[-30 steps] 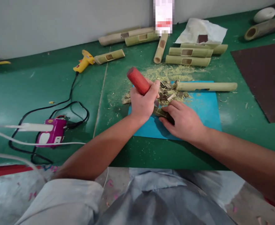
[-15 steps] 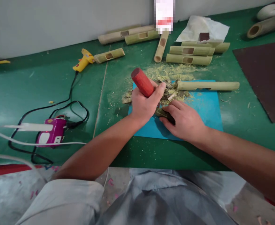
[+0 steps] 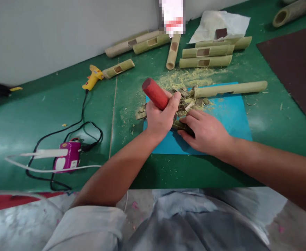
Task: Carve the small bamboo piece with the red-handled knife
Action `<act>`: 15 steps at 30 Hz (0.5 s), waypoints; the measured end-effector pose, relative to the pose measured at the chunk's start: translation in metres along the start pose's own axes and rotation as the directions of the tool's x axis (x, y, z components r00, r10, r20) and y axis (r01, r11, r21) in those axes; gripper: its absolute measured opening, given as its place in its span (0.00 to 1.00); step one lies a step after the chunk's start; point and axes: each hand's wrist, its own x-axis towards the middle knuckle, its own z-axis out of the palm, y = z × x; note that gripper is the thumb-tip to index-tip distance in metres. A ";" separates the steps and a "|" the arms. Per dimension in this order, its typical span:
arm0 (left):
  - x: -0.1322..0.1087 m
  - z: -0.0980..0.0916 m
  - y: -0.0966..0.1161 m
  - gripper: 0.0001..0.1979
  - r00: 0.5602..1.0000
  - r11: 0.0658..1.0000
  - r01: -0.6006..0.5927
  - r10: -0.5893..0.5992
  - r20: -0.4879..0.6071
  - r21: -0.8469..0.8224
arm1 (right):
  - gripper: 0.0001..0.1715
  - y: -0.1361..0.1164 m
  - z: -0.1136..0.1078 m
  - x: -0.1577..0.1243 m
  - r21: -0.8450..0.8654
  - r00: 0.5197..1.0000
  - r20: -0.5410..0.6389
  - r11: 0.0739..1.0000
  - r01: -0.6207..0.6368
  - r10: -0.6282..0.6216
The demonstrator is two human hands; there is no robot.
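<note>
My left hand [image 3: 159, 116] is closed around the thick red handle [image 3: 155, 94] of a tool, which slants up to the left. The tool's working end is hidden behind my hand and the bamboo. My right hand [image 3: 206, 132] grips a dark green bamboo piece [image 3: 179, 124] just to the right, pressing it down over a blue sheet [image 3: 236, 122]. Bamboo chips [image 3: 189, 103] and shavings are heaped right behind both hands. A pale bamboo tube [image 3: 231, 89] rests across the sheet's far edge.
Notched bamboo tubes [image 3: 205, 62] lie at the back, some under white paper [image 3: 220, 22]. At left are a yellow glue gun [image 3: 91, 78], a purple power strip [image 3: 68, 157] and loose cords. A dark brown board [image 3: 293, 69] covers the right side of the green table [image 3: 132, 164].
The camera view has shifted and tilted slightly, bringing more of the left side into view. Both hands keep their grips, with hardly any movement between them.
</note>
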 end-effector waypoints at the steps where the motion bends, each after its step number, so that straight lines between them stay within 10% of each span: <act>1: -0.001 -0.001 -0.001 0.26 1.000 1.000 -0.005 0.005 0.000 0.007 | 0.13 0.000 0.000 0.000 0.007 1.000 0.006 1.000 0.000 0.000; 15: -0.006 0.000 0.002 0.31 0.999 0.999 0.017 -0.018 0.039 0.036 | 0.14 0.026 0.029 -0.009 0.126 0.929 -0.335 0.970 0.210 -0.157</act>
